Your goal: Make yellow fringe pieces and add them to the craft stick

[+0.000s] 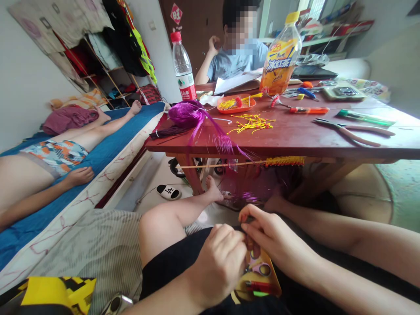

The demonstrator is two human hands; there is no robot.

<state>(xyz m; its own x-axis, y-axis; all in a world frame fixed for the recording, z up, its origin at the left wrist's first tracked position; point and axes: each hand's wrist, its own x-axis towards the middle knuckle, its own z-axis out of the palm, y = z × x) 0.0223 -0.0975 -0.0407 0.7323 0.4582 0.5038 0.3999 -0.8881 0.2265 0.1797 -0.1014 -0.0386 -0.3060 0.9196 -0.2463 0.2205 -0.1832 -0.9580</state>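
Near side, left hand (221,262) curled tight, right hand (274,232) loosely bent, can't tell what's held. Stick (229,164) looks part-filled; loose yellow strands (253,124) remain.

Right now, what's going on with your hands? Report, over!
Left hand curled, right hand beside it; can't tell if anything's pinched. Yellow tray just below, scissors inside. Left hand partly hides tray.
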